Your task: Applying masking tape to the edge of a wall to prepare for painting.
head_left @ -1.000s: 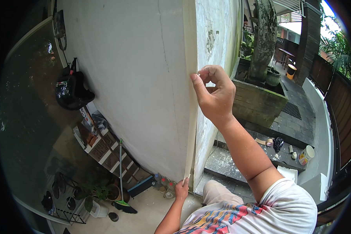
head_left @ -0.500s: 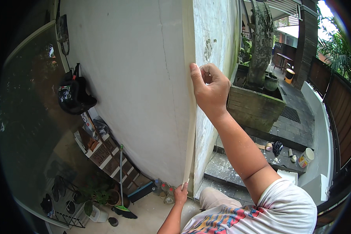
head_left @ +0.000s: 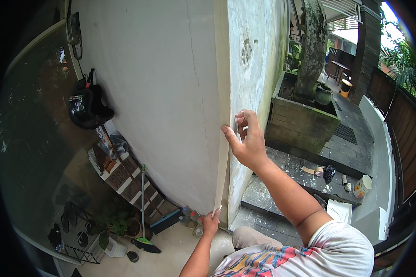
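A long cream strip that looks like masking tape (head_left: pixel 222 60) runs down the outer corner of a white wall (head_left: pixel 152 83). My right hand (head_left: pixel 248 141) is at the corner about mid-height. Its thumb touches the strip's edge, while the bent fingers stay apart from the thumb on the peeling right-hand face (head_left: pixel 245 60); nothing is held between them. Low down near the floor, my left hand (head_left: pixel 211 223) pinches the lower part of the strip. Whether a roll is inside that hand is hidden.
Bottles (head_left: pixel 192 216) and a broom (head_left: pixel 143 203) stand near the wall's foot. A black helmet (head_left: pixel 90 108) hangs at left above a shoe rack. On the right, steps (head_left: pixel 263 196) with debris hold a tape roll (head_left: pixel 318 171) and a white bucket (head_left: pixel 363 186), below a planter (head_left: pixel 302 124).
My right hand has slid down along the corner, and its fingers have spread from the thumb. My left hand has shifted slightly, still pinching the strip low down.
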`<action>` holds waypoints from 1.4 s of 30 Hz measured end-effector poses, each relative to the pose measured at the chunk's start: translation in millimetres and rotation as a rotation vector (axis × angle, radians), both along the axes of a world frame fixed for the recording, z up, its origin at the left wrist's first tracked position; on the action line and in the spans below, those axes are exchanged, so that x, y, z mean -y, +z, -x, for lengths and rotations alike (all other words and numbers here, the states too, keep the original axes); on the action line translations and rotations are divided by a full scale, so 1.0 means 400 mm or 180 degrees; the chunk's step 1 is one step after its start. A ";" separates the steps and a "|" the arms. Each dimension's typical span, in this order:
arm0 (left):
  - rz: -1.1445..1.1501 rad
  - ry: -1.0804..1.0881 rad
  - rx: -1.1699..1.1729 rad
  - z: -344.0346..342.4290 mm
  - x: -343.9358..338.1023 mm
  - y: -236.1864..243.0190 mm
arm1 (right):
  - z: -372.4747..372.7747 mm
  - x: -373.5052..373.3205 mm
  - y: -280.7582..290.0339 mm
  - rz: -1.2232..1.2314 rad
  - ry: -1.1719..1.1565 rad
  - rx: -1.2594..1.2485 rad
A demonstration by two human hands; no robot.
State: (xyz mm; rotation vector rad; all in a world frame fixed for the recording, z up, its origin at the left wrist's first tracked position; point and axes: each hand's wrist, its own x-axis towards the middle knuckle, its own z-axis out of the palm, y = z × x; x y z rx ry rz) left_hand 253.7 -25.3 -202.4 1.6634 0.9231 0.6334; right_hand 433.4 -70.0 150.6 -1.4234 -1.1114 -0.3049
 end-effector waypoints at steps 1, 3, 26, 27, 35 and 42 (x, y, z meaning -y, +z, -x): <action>0.0027 0.0005 0.0019 0.000 0.003 0.007 | -0.001 -0.003 -0.005 0.0030 0.0026 -0.0039; 0.0211 -0.0076 0.0045 -0.010 0.009 0.005 | -0.017 -0.033 -0.036 -0.0241 -0.0190 0.0381; 0.0477 0.0223 0.0330 0.038 0.083 -0.054 | -0.010 -0.026 -0.137 -0.0159 0.0120 0.0496; 0.0456 0.0218 0.0364 0.036 0.086 -0.053 | -0.010 -0.021 -0.146 -0.0117 0.0107 0.0465; 0.0299 -0.0278 0.0127 0.107 0.152 0.006 | 0.041 0.015 -0.167 0.0241 -0.0175 0.0071; 0.0135 -0.0693 0.0131 0.163 0.096 -0.008 | 0.106 0.012 -0.160 -0.0337 -0.0393 -0.0652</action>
